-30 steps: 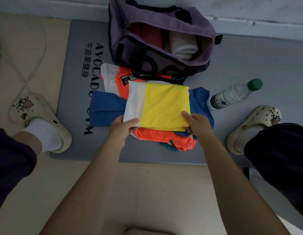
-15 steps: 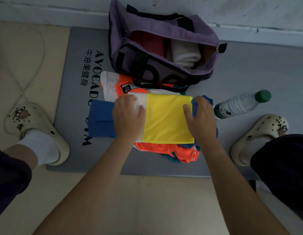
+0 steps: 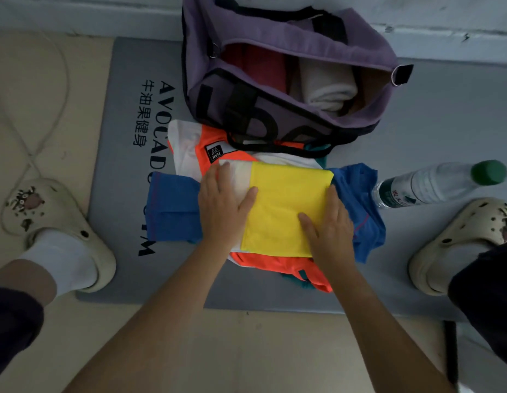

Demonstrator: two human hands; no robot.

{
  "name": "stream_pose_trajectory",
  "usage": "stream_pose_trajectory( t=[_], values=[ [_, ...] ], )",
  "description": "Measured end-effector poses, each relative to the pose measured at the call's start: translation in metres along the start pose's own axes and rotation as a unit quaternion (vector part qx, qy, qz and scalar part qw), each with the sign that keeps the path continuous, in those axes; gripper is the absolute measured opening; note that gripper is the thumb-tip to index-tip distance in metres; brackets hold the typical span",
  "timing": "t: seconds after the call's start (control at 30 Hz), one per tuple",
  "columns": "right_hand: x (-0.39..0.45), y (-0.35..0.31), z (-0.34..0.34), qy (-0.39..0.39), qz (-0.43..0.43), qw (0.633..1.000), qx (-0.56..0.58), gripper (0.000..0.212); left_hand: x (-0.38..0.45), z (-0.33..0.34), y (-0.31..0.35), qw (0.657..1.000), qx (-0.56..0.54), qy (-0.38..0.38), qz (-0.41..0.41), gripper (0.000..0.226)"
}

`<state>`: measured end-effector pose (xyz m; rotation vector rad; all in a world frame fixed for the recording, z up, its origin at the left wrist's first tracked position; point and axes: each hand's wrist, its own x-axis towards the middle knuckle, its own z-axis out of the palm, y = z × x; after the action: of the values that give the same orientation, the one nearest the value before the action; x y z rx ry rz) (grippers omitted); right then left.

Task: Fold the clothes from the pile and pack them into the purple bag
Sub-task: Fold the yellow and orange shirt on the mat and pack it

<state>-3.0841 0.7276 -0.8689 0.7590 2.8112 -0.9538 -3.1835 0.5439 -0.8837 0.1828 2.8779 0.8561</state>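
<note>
Your left hand (image 3: 224, 207) and right hand (image 3: 328, 225) press flat, fingers straight, on the folded yellow garment (image 3: 286, 211) atop the pile, just before the open purple bag (image 3: 289, 38)

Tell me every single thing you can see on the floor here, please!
purple bag: 1, purple, open, far edge of mat
rolled clothes: 2, red and cream, inside bag
folded garment: 1, yellow and white, top of pile
orange garment: 1, orange and white, under it
blue garment: 1, blue, beneath the pile
water bottle: 1, clear, green cap, lying right of pile
mat: 1, grey
cord: 1, pale, left floor
clogs: 2, cream, on the feet
left hand: flat on garment
right hand: flat on garment
</note>
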Motion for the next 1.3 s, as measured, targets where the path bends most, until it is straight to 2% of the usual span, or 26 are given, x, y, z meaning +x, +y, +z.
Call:
stream_pose_trajectory(
  t=[0.07, 0.13, 0.2, 0.3, 0.4, 0.5, 0.6, 0.7, 0.73, 0.83, 0.9, 0.93, 1.0, 1.07, 1.2, 1.3],
  values=[
    [0.009, -0.005, -0.007, 0.006, 0.084, 0.994, 0.068, 0.08, -0.006, -0.005, 0.006, 0.992, -0.071, 0.029, -0.105, 0.05],
    [0.021, -0.009, -0.013, -0.013, 0.186, 0.972, 0.143, 0.072, -0.009, -0.008, 0.008, 0.966, -0.143, -0.008, -0.216, 0.046],
    [0.032, -0.01, -0.022, -0.051, 0.251, 0.952, 0.167, 0.06, -0.006, -0.014, 0.005, 0.946, -0.167, -0.048, -0.273, 0.051],
    [0.044, -0.01, -0.035, -0.096, 0.282, 0.938, 0.179, 0.072, 0.003, -0.024, -0.001, 0.918, -0.196, -0.132, -0.319, 0.052],
    [0.045, -0.012, -0.043, -0.102, 0.28, 0.936, 0.188, 0.079, 0.006, -0.03, -0.005, 0.912, -0.235, -0.134, -0.309, 0.048],
    [0.038, -0.01, -0.041, -0.141, 0.336, 0.907, 0.21, 0.079, 0.002, -0.032, -0.006, 0.892, -0.283, -0.13, -0.329, 0.045],
    [0.029, -0.007, -0.037, -0.172, 0.349, 0.899, 0.204, 0.055, -0.004, -0.034, -0.008, 0.849, -0.316, -0.214, -0.365, 0.043],
    [0.019, -0.004, -0.037, -0.129, 0.323, 0.905, 0.247, 0.047, -0.009, -0.038, -0.014, 0.829, -0.346, -0.247, -0.363, 0.05],
    [0.016, -0.003, -0.037, -0.126, 0.328, 0.898, 0.267, 0.052, -0.01, -0.04, -0.016, 0.816, -0.37, -0.254, -0.363, 0.054],
    [0.017, -0.001, -0.038, -0.167, 0.373, 0.87, 0.278, 0.086, -0.014, -0.042, -0.016, 0.782, -0.402, -0.286, -0.381, 0.067],
    [0.018, -0.005, -0.041, -0.179, 0.394, 0.864, 0.257, 0.1, -0.013, -0.042, -0.009, 0.791, -0.36, -0.295, -0.397, 0.052],
    [0.02, -0.008, -0.042, -0.173, 0.395, 0.864, 0.259, 0.098, -0.012, -0.043, -0.005, 0.795, -0.344, -0.289, -0.408, 0.047],
    [0.023, -0.012, -0.048, -0.151, 0.367, 0.869, 0.296, 0.076, -0.008, -0.047, 0.003, 0.787, -0.383, -0.264, -0.405, 0.049],
    [0.027, -0.021, -0.065, -0.134, 0.329, 0.872, 0.337, 0.05, -0.002, -0.059, 0.012, 0.784, -0.449, -0.22, -0.368, 0.053],
    [0.052, -0.054, -0.119, -0.088, 0.226, 0.874, 0.42, 0.046, 0.031, -0.098, 0.05, 0.802, -0.525, -0.14, -0.246, 0.043],
    [0.088, -0.079, -0.147, -0.049, 0.194, 0.882, 0.427, 0.034, 0.074, -0.114, 0.08, 0.832, -0.504, -0.113, -0.205, 0.03]
  ],
)
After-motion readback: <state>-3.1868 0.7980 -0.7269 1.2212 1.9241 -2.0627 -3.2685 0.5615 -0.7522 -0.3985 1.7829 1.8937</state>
